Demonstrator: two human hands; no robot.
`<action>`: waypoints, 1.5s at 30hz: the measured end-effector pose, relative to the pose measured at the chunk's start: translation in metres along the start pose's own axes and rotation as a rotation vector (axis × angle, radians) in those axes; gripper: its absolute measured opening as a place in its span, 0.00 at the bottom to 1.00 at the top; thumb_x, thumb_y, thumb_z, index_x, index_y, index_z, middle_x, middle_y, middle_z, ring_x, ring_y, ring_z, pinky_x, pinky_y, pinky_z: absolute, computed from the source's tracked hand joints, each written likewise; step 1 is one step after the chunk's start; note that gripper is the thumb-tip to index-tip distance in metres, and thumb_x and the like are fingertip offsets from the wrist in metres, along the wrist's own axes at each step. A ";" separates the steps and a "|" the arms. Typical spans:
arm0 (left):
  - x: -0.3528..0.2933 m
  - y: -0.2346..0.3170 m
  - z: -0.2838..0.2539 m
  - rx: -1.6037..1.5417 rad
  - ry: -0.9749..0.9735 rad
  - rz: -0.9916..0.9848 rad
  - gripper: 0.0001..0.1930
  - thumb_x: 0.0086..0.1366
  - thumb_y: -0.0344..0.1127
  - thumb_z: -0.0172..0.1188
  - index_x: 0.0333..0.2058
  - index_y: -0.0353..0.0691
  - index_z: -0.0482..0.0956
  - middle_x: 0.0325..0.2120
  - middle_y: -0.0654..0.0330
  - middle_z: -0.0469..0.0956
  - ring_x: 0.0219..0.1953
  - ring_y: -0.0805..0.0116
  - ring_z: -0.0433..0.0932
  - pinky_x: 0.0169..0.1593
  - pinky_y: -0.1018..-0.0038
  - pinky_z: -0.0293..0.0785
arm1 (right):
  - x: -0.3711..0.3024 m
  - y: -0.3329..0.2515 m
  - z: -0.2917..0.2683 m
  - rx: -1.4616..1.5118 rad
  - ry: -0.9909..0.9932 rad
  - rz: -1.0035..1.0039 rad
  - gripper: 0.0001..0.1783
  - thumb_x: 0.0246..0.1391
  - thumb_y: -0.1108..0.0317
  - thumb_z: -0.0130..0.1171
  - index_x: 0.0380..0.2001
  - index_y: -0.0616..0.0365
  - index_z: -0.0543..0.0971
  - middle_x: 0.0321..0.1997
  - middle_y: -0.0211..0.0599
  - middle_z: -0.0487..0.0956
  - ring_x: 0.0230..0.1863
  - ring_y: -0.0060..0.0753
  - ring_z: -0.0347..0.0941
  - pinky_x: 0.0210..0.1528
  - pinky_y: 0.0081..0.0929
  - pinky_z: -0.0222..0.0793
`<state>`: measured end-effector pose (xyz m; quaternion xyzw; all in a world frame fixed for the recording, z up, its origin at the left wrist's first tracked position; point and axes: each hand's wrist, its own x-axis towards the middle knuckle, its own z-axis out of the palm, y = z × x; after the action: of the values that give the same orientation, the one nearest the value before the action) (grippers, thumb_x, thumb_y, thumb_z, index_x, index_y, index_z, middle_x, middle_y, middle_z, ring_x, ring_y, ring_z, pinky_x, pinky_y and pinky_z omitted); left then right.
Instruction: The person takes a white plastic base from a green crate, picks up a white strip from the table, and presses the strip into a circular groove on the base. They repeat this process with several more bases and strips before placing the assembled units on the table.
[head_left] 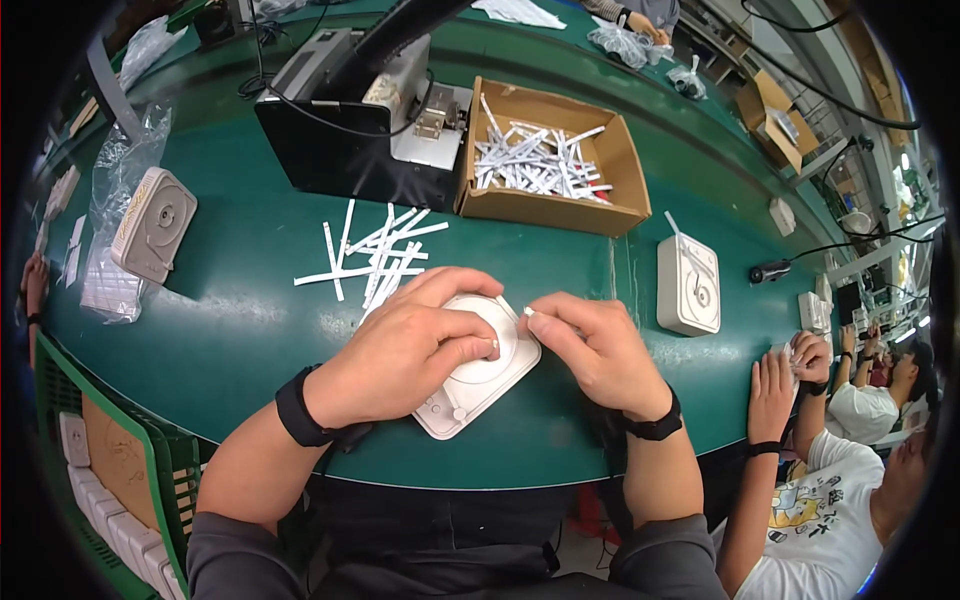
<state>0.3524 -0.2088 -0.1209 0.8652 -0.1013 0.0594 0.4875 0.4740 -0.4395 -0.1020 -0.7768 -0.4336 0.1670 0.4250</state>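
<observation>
A white, rounded-square device shaped like a small record player (463, 418) lies at a slant on the green table in front of me. It has a round disc on top and a small knob near its lower corner. My left hand (405, 345) rests over the disc, thumb and forefinger pinched at its middle; a speck of white shows at the tips. At the device's right corner, my right hand (595, 350) pinches thumb and forefinger around a tiny white bit, too small to name. Loose white paper strips (380, 250) lie just beyond my left hand.
A cardboard box (560, 212) of paper strips stands behind, beside a black and silver machine (350, 150). Similar white devices stand right (690, 290) and left (155, 225), the left one by plastic bags. A green crate (150, 470) sits lower left. A co-worker's hands (790, 375) are at right.
</observation>
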 end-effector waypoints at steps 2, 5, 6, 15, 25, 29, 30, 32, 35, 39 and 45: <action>0.003 0.000 -0.001 -0.010 -0.012 -0.001 0.07 0.70 0.32 0.68 0.42 0.37 0.91 0.62 0.53 0.78 0.66 0.53 0.75 0.67 0.63 0.72 | -0.002 0.003 0.001 0.013 -0.010 0.002 0.11 0.73 0.67 0.59 0.44 0.64 0.86 0.33 0.41 0.86 0.33 0.34 0.83 0.39 0.29 0.77; 0.003 -0.004 0.000 -0.035 -0.022 -0.012 0.07 0.69 0.32 0.70 0.42 0.37 0.91 0.62 0.53 0.78 0.65 0.53 0.76 0.66 0.63 0.74 | -0.003 0.004 0.004 0.017 -0.048 -0.060 0.11 0.72 0.67 0.60 0.43 0.63 0.86 0.34 0.43 0.87 0.34 0.37 0.85 0.39 0.30 0.77; 0.002 -0.005 0.000 -0.052 -0.017 -0.018 0.07 0.68 0.32 0.70 0.42 0.37 0.91 0.62 0.53 0.78 0.65 0.53 0.77 0.65 0.63 0.75 | -0.004 0.004 0.005 0.024 -0.047 -0.055 0.11 0.72 0.67 0.60 0.43 0.63 0.86 0.34 0.43 0.87 0.34 0.37 0.85 0.39 0.30 0.77; -0.001 0.000 0.009 0.027 0.122 -0.030 0.06 0.62 0.30 0.75 0.38 0.39 0.90 0.57 0.56 0.83 0.63 0.53 0.79 0.65 0.61 0.76 | -0.006 -0.001 0.007 -0.050 -0.076 -0.087 0.08 0.68 0.69 0.63 0.41 0.63 0.87 0.32 0.41 0.84 0.30 0.39 0.80 0.35 0.31 0.74; -0.007 0.008 0.021 0.306 0.264 0.051 0.07 0.59 0.29 0.76 0.36 0.41 0.89 0.50 0.58 0.86 0.64 0.51 0.78 0.67 0.57 0.71 | -0.004 0.006 0.008 -0.131 0.006 -0.195 0.05 0.65 0.70 0.66 0.40 0.59 0.86 0.32 0.40 0.81 0.29 0.45 0.79 0.32 0.37 0.74; -0.008 0.006 0.023 0.302 0.257 0.067 0.06 0.61 0.29 0.75 0.37 0.40 0.89 0.50 0.58 0.85 0.64 0.51 0.77 0.67 0.57 0.70 | -0.004 0.007 0.005 -0.149 -0.020 -0.237 0.05 0.65 0.74 0.66 0.40 0.63 0.87 0.31 0.39 0.80 0.28 0.38 0.77 0.31 0.32 0.71; -0.007 0.007 0.023 0.294 0.248 0.056 0.05 0.62 0.28 0.74 0.37 0.40 0.88 0.51 0.58 0.84 0.64 0.51 0.77 0.67 0.57 0.70 | -0.004 0.007 0.005 -0.146 -0.021 -0.234 0.05 0.65 0.74 0.66 0.40 0.63 0.87 0.31 0.39 0.80 0.28 0.38 0.77 0.31 0.32 0.71; -0.007 0.008 0.023 0.285 0.236 0.042 0.05 0.63 0.28 0.73 0.37 0.40 0.88 0.51 0.57 0.83 0.64 0.51 0.76 0.66 0.57 0.70 | -0.005 0.008 0.005 -0.145 -0.036 -0.261 0.04 0.64 0.74 0.66 0.40 0.63 0.86 0.31 0.39 0.80 0.29 0.38 0.77 0.31 0.33 0.71; -0.006 0.009 0.023 0.304 0.201 0.042 0.04 0.65 0.29 0.72 0.38 0.39 0.88 0.52 0.57 0.80 0.65 0.51 0.75 0.67 0.57 0.70 | -0.005 0.010 0.006 -0.146 -0.041 -0.286 0.05 0.63 0.75 0.67 0.40 0.63 0.86 0.32 0.40 0.81 0.29 0.39 0.78 0.31 0.33 0.72; -0.006 0.008 0.020 0.288 0.157 0.062 0.05 0.66 0.31 0.72 0.38 0.40 0.88 0.53 0.57 0.79 0.66 0.50 0.74 0.68 0.57 0.69 | -0.005 0.009 0.005 -0.198 -0.043 -0.329 0.06 0.61 0.75 0.69 0.40 0.63 0.86 0.33 0.40 0.81 0.30 0.41 0.78 0.32 0.35 0.73; -0.007 0.007 0.018 0.272 0.123 0.071 0.05 0.66 0.32 0.72 0.38 0.40 0.87 0.53 0.58 0.78 0.67 0.49 0.73 0.68 0.56 0.69 | 0.002 -0.011 -0.009 -0.489 -0.185 -0.376 0.06 0.59 0.74 0.68 0.40 0.60 0.85 0.35 0.38 0.82 0.33 0.47 0.80 0.33 0.39 0.75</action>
<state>0.3440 -0.2272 -0.1256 0.9138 -0.0931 0.1426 0.3687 0.4750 -0.4392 -0.0880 -0.7437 -0.6338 0.0462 0.2076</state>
